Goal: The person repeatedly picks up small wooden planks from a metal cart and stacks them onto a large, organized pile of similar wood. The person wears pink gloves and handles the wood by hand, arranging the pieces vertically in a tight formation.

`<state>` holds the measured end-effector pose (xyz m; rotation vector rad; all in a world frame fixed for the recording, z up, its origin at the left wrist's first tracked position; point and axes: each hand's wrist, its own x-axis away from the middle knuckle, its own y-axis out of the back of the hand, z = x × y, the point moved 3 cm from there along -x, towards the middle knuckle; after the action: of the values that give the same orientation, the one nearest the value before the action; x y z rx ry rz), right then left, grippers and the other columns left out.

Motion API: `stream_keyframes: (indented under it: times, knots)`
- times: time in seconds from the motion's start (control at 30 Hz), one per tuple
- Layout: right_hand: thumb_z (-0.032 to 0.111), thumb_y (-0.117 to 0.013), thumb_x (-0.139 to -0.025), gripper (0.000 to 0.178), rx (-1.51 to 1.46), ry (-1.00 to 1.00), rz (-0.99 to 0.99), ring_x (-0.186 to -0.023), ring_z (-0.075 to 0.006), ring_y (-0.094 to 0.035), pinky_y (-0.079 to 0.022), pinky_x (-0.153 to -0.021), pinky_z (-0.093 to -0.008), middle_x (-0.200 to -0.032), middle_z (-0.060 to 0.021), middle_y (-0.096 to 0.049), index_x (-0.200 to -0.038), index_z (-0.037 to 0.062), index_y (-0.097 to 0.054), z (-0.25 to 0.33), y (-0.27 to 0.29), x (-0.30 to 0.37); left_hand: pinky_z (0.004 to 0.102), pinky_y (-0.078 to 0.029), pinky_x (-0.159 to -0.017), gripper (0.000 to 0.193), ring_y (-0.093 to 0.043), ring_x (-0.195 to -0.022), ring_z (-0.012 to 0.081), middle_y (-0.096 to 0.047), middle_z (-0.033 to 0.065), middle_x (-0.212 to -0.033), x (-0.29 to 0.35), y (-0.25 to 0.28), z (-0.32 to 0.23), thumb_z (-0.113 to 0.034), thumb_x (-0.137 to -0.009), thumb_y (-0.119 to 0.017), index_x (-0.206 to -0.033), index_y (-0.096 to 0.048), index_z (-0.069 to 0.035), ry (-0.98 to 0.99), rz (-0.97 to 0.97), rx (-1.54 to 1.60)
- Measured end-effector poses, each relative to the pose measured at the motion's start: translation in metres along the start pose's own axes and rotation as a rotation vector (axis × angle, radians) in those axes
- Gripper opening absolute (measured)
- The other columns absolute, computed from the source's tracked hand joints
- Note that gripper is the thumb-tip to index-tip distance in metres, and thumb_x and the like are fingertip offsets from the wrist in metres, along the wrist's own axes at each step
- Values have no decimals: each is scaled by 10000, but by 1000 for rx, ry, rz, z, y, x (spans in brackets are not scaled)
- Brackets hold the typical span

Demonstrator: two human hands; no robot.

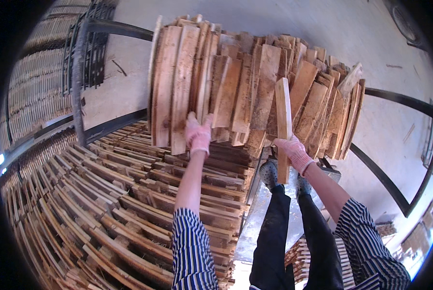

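Observation:
A long, narrow wooden slat [283, 108] stands nearly upright in my right hand [294, 151], whose gloved fingers are closed around its lower part. In front of me is a large pile of wooden boards [185, 63], set on edge side by side in a rough row. My left hand [198, 134], in a pink glove, rests against the lower ends of the boards at the pile's left part. Its fingers are apart, and the fingertips touch the wood.
Stacked layers of slats [129, 208] spread across the lower left. Dark metal frame bars [395, 99] flank the pile. My feet stand on a grey metal surface [255, 227], with another slat stack [301, 258] below. A rack of slats [37, 72] stands far left.

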<state>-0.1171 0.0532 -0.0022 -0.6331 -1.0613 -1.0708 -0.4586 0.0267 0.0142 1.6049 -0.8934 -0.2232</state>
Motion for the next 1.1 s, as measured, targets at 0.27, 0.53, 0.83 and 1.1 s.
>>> stream_keyframes:
  times: [0.27,0.53,0.83,1.1]
  knots:
    - [248,-775,-799,684,195,10,-51,-821,-219,-631,-527,-729,-390,-943,-82,-681,-1425,142,-519,-47,38,13,518,-582,-821,568,-695,-1055,385,-649,210,-1195,-47,-40,-31,-435,-873,-737,-1223,-477,-71,-35,166,-560]
    - [259,-799,-804,898,108,251,-15,-987,-263,-639,-528,-892,-368,-1206,-176,-655,-1558,92,-343,-31,56,60,488,-577,-885,596,-696,-1095,372,-692,226,-1161,-16,43,-127,-375,-842,-744,-1258,-511,-17,-47,401,-521]
    - [695,-675,-860,1055,-136,187,380,-1076,-265,-618,-515,-937,-404,-1282,-152,-613,-1574,46,-247,120,43,148,326,-608,-629,500,-710,-807,229,-705,160,-908,178,182,-219,-271,-822,-794,-1157,-555,13,55,778,354]
    - [308,-843,-810,646,-659,19,514,-906,-209,-675,-597,-802,-416,-1049,-78,-659,-1318,63,-530,94,81,250,420,-552,-887,624,-712,-989,310,-724,176,-1009,336,219,-251,-475,-766,-848,-1121,-587,-33,-190,839,196]
